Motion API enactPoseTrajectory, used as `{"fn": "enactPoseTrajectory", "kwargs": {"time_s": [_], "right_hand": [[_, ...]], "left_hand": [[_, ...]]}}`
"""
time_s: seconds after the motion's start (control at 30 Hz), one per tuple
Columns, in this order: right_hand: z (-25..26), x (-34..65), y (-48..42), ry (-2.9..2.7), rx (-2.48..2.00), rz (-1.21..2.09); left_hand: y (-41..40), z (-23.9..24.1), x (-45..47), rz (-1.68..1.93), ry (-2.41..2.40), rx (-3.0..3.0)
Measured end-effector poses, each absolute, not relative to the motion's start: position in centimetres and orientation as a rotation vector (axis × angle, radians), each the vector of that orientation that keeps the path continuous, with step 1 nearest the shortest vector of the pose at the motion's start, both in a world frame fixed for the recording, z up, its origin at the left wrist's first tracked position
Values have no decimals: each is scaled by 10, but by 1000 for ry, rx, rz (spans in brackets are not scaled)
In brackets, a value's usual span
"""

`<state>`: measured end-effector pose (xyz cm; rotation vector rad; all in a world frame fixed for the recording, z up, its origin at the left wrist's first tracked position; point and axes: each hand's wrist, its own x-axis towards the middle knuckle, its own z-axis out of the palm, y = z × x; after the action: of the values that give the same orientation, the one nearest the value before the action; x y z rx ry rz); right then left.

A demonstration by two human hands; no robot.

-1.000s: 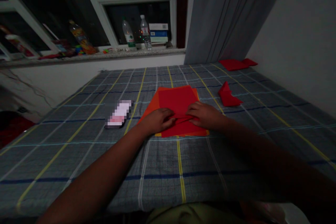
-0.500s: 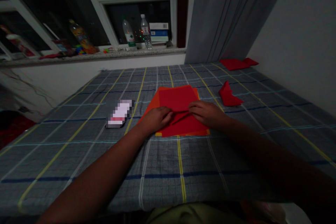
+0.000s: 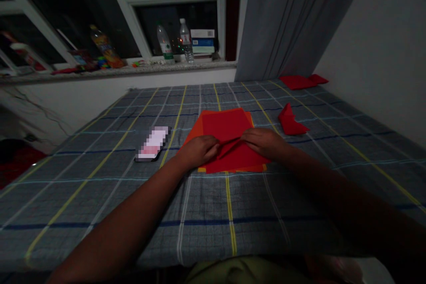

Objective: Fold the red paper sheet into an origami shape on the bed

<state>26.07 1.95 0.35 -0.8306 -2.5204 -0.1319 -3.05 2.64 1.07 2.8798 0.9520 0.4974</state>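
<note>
A narrow folded piece of red paper (image 3: 229, 145) lies between my two hands, its edges slightly parted, above a stack of red and orange paper sheets (image 3: 224, 122). My left hand (image 3: 201, 150) pinches its left end, thumb and fingers pressed together. At the other end, my right hand (image 3: 261, 141) has its fingers closed on the paper. Both hands rest over the stack, and part of the folded piece is hidden under the fingers. Right of the stack stands a folded red paper shape (image 3: 290, 120) with pointed corners.
A phone (image 3: 153, 143) with a blurred screen lies left of the stack on the plaid cloth (image 3: 133, 204). More red paper (image 3: 297, 82) sits at the far right corner. Plastic bottles (image 3: 165, 44) and boxes (image 3: 203, 42) line the windowsill behind.
My right hand has shifted very slightly, and the folded red paper now tilts up a little more toward the right. Both hands keep their hold.
</note>
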Motion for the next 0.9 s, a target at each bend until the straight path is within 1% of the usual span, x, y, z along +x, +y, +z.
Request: {"fn": "enactPoseTrajectory", "kwargs": {"time_s": [0.17,0.4,0.6,0.9], "right_hand": [[4,261,21,-2506,-813,-109],[3,255,17,-2473,-768,-98],[2,254,17,-2484,-782,-54],[3,251,17,-2475,-901,-111]], "left_hand": [[25,12,-32,586,824,2844],[20,11,-33,665,798,2801],[21,10,-35,641,799,2817],[21,11,-33,582,770,2835]]}}
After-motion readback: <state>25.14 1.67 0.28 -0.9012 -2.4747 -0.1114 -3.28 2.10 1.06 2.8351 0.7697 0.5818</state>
